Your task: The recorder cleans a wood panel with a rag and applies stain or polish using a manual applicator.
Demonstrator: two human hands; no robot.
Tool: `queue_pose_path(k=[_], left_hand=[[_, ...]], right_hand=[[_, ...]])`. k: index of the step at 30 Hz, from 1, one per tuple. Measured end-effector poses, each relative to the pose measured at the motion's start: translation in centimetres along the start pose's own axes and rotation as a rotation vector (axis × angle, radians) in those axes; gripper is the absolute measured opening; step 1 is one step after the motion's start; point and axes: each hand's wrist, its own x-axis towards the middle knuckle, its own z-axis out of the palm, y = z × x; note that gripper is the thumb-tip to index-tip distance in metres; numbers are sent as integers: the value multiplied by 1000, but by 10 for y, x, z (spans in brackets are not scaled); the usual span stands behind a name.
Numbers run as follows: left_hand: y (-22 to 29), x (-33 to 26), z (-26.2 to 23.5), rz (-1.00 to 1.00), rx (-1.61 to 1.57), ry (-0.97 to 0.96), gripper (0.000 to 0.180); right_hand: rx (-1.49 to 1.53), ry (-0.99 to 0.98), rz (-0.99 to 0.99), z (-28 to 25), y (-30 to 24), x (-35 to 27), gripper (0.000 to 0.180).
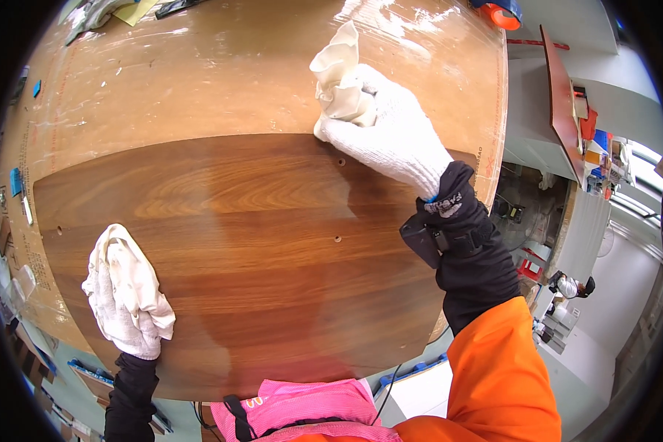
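The brown wood-grain panel [272, 199] lies lengthwise left to right; the white-gloved right hand [390, 129] clenches cream cloth [337, 66], tip forward; off-white cloth [141, 283] hides any grip by the white-gloved left hand [116, 313].

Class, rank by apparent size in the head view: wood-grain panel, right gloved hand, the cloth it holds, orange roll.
1. Wood-grain panel
2. Right gloved hand
3. Cloth it holds
4. Orange roll

A curved brown wood-grain panel [272, 295] lies on a film-covered tan worktable [199, 88]. The white-gloved left hand [116, 313] and a crumpled white cloth [141, 280] are over the panel's left end; the white-gloved right hand [390, 125], with a crumpled cream cloth [339, 81] in it, is at the panel's far edge, right of centre.
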Motion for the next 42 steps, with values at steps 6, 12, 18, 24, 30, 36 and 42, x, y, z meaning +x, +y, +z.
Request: queue_pose_path(k=[6,12,18,24,30,36,42], left_hand=[[-1,1,-1,68,-19,22,70],[1,3,-1,68,-63,20,68],[0,2,-2,84,-40,13,62],[-3,3,-3,130,-8,22,57],[-2,1,-3,91,-50,13,54],[-10,-7,1,110,-61,-2,51],[-10,-10,4,86,-35,-19,39]], right_hand=[[-45,69,233,-66,25,-33,22],[-376,67,-202,-34,11,-16,23],[-100,-57,-29,33,-35,8,16],[63,-40,391,-27,-22,-2,12],[-240,-12,-327,56,-45,30,16],[-349,-86,-533,69,-58,41,16],[-98,-167,52,25,-51,31,17]])
